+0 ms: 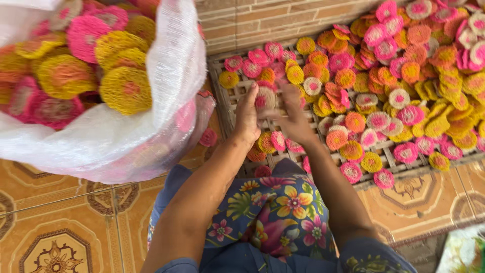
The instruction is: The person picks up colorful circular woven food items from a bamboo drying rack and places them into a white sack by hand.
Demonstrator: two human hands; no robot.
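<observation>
While gripped, disc (264,98) sits between hands.

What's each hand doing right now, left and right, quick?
Left hand: closed on a small stack of round pink discs.
Right hand: fingers on the same stack; its grip cannot be told.

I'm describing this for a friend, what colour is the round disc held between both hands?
The disc is pale cream with a pink centre, seen in the head view.
</observation>
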